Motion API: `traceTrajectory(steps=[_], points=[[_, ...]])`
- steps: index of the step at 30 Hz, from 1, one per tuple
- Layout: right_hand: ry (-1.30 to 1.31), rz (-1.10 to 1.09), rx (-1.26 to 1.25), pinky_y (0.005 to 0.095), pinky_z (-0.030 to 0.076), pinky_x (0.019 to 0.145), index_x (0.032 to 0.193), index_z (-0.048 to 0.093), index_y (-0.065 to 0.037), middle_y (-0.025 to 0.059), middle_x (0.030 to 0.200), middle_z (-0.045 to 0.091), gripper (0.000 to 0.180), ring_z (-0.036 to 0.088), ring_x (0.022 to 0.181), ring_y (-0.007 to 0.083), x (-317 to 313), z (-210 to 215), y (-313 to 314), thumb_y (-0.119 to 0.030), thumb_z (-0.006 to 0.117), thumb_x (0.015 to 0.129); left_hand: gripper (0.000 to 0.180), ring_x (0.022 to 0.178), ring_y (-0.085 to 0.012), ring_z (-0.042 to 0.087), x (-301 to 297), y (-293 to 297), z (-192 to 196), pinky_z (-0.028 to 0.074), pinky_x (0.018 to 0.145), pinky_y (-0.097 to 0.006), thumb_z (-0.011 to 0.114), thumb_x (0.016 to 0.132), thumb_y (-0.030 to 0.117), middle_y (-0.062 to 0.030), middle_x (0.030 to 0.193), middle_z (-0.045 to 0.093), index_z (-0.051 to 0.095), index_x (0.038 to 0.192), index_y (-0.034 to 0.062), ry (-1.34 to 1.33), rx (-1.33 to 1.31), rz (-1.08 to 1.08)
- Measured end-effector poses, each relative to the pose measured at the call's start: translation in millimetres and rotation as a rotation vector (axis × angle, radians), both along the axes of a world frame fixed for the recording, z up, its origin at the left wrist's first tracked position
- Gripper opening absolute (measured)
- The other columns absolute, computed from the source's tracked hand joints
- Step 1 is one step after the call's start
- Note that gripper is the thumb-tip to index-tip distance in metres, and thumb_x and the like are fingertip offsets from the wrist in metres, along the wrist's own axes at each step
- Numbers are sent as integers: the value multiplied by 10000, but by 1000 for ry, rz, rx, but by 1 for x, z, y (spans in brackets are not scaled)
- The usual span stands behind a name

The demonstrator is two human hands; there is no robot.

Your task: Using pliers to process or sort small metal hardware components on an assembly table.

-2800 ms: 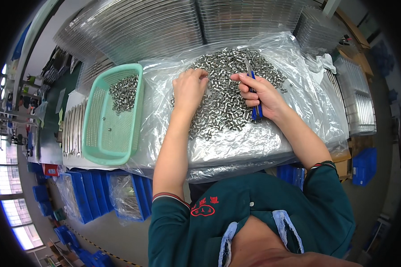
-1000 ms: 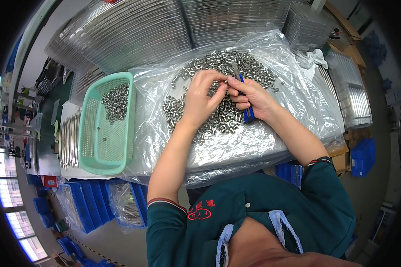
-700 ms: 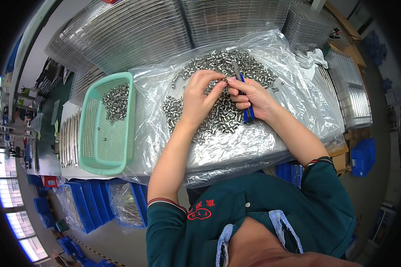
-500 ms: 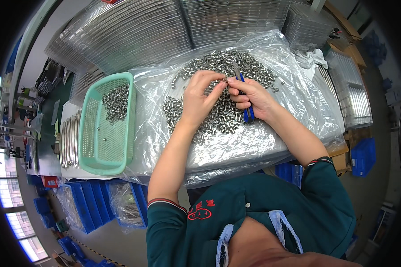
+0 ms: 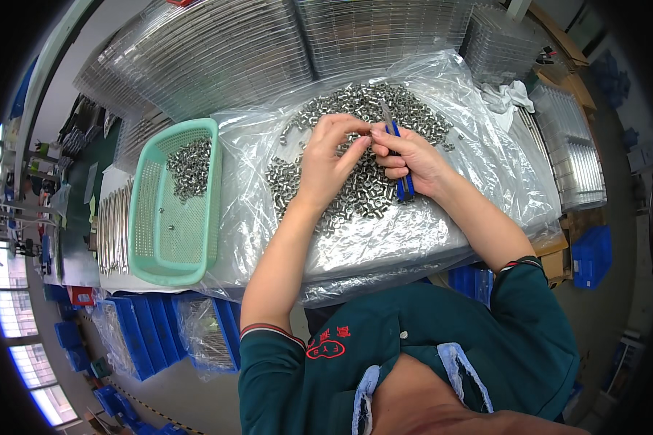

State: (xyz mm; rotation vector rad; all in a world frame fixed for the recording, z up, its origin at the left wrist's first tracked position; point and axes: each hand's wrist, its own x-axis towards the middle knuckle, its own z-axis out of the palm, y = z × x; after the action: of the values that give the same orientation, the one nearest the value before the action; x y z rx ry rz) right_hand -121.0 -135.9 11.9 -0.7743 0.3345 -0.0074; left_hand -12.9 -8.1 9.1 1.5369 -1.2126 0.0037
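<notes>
Over a spread heap of small shiny metal fittings (image 5: 355, 192), both hands meet with their fingertips close together. My left hand (image 5: 328, 159) is closed in a pinch, thumb against fingers. A small metal fitting seems to sit at its fingertips, mostly hidden. My right hand (image 5: 410, 156) has its fingers wrapped round a blue-handled utility knife (image 5: 405, 185), whose metal end points away from me. The right thumb and forefinger touch near the left fingertips. The heap lies on clear plastic sheeting (image 5: 254, 210).
At the left stands a green mesh basket (image 5: 210, 217) with more fittings piled at its far end. Stacked clear plastic trays (image 5: 218, 58) line the back, with another tray stack (image 5: 569, 145) at the right. Blue bins (image 5: 149, 333) sit below the table's front edge.
The hands stay in nearly the same place. Only the fingertips have shifted slightly where they meet; the knife remains in my right hand.
</notes>
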Motion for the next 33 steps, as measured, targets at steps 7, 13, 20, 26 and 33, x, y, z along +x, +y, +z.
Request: traceTrajectory(steps=[7,13,20,26,33], points=[[0,-6,-51,117,261,356,940,510,-111,-55,663,484,110,350,449,-20,0,2,0,-188,551,873,199,870,-143,555,1,-1,-2,464,690,-235,631,767,28,-64,968,558,595,963,33,70,8,-7],[16,-10,-40,115,256,354,959,535,-73,-60,663,475,151,338,444,-24,1,4,2,-202,536,881,175,856,-143,561,6,3,1,467,673,-241,585,826,83,-60,951,571,573,994,34,75,14,0],[-1,-5,-26,116,249,351,1102,494,-12,-61,647,421,262,310,445,-20,0,8,1,-192,472,913,325,738,-97,493,54,33,18,408,621,-232,498,893,338,-5,861,522,504,1051,55,1001,-778,245],[-7,8,-6,121,253,355,1091,499,-22,-60,651,420,249,310,448,-16,1,6,1,-197,461,917,271,722,-90,495,49,28,13,411,606,-238,578,855,270,5,819,545,561,1004,44,958,-513,198],[-7,0,-12,123,253,354,1084,502,-25,-59,649,421,244,310,448,-16,0,7,1,-199,460,918,138,787,-280,571,53,36,-6,439,724,-383,592,749,136,-94,832,608,638,876,108,-303,513,596]])
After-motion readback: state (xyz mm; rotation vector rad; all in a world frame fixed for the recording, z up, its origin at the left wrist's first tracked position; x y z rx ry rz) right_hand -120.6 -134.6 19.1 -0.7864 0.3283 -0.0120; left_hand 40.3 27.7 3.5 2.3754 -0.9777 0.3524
